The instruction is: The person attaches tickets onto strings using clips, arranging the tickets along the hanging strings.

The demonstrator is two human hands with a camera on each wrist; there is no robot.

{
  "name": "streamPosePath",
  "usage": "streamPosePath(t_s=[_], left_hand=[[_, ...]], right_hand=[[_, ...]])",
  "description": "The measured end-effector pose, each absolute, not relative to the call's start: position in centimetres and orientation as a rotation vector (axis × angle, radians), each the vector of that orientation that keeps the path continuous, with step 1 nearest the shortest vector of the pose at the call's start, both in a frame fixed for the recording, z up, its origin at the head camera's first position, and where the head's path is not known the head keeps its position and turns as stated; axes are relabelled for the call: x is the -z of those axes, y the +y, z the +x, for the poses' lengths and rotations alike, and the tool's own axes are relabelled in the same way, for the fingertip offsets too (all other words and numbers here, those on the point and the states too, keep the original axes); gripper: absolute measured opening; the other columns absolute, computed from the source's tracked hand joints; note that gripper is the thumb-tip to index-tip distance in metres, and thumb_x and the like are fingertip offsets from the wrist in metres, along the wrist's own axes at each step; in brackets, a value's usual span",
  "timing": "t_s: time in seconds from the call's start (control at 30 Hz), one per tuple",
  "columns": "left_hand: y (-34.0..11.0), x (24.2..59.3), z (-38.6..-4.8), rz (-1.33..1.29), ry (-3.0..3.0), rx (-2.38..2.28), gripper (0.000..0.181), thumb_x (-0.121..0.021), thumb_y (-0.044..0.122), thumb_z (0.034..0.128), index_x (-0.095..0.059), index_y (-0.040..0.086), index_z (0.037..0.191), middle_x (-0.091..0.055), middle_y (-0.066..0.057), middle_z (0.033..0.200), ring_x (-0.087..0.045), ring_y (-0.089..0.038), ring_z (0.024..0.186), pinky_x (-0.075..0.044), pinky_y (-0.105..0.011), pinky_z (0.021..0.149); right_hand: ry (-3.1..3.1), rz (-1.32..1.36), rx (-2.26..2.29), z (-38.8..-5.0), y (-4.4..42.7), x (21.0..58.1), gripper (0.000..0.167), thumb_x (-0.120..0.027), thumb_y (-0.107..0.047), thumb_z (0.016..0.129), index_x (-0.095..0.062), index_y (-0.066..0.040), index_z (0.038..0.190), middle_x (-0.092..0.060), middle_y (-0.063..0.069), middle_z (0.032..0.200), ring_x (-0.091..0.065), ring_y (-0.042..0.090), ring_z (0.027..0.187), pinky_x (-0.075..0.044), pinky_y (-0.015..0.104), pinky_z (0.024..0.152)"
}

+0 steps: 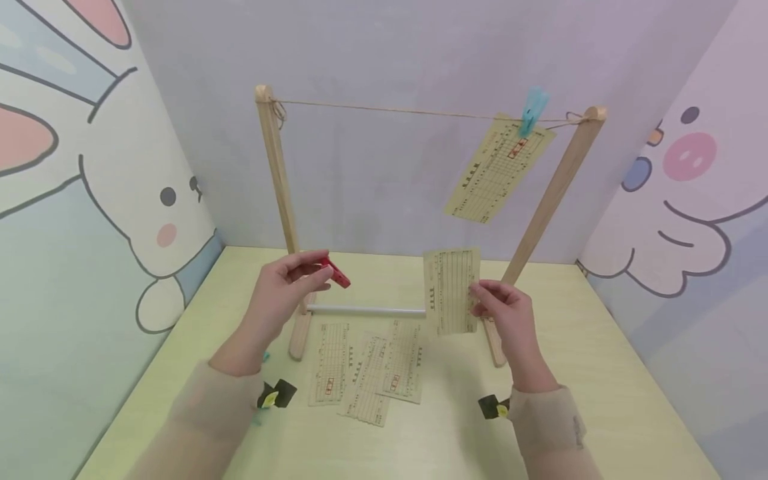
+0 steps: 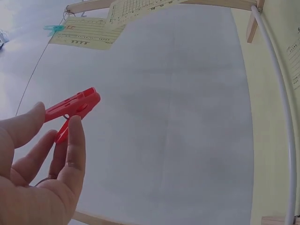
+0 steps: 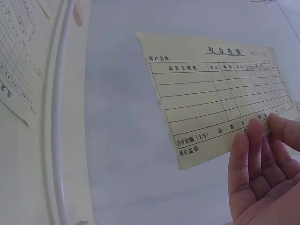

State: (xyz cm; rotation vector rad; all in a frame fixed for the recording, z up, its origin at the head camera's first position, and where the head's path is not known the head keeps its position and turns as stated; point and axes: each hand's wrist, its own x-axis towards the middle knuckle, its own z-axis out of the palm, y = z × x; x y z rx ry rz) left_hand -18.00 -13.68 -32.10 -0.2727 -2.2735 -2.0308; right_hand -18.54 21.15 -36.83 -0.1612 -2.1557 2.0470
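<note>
Between thumb and fingers, my left hand (image 1: pixel 289 287) pinches a red clothespin (image 2: pixel 75 105), raised near the left post. My right hand (image 1: pixel 507 308) pinches a paper receipt form (image 3: pixel 215 98) by one edge, its printed table plain in the right wrist view. That slip hangs in the air in front of the right post, below the string (image 1: pixel 384 109). Near the string's right end, a blue clothespin (image 1: pixel 533 112) clips another receipt form (image 1: pixel 501 170), which hangs at a slant. Several loose receipt forms (image 1: pixel 403 360) lie partly overlapping on the table.
A wooden left post (image 1: pixel 277 167) and right post (image 1: pixel 555 190) carry the string, with a white rod (image 1: pixel 366 311) joining them low down. Blue bits partly show by my left sleeve (image 1: pixel 219 407). Cartoon-printed side panels and a pale back wall surround the table (image 1: pixel 600 373).
</note>
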Motion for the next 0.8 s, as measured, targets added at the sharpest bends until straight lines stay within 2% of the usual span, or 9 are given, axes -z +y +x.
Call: streamPosePath(t_s=[0.37,0.63,0.8], left_hand=[[-12.9,28.8,-18.9,-0.323,-2.328,1.919,0.039,-0.071,0.013,0.0919,-0.063,0.000,0.127,-0.070,-0.009,0.108,-0.068,-0.010,0.079,-0.057,-0.020,0.080],[-12.5,26.7,-19.9,-0.402,-2.315,1.846,0.037,-0.073,0.013,0.0902,-0.066,0.003,0.125,-0.070,-0.002,0.107,-0.066,-0.008,0.091,-0.058,-0.023,0.082],[-12.1,25.5,-20.6,-0.430,-2.343,1.743,0.035,-0.073,0.016,0.0901,-0.068,0.006,0.123,-0.071,-0.002,0.106,-0.065,-0.009,0.095,-0.055,-0.020,0.081]], right_hand=[[-2.101,-0.076,-2.037,-18.9,21.5,35.0,0.007,-0.069,-0.016,0.094,-0.071,-0.018,0.087,-0.073,-0.013,0.078,-0.064,0.007,0.058,-0.056,0.020,0.064],[-2.036,-0.017,-2.058,-19.4,21.3,33.4,0.013,-0.069,-0.013,0.093,-0.072,-0.021,0.083,-0.073,-0.012,0.077,-0.063,0.006,0.057,-0.055,0.019,0.062],[-2.026,0.024,-2.046,-19.8,21.2,32.2,0.013,-0.069,-0.011,0.093,-0.072,-0.021,0.083,-0.073,-0.012,0.076,-0.063,0.006,0.056,-0.055,0.019,0.061]])
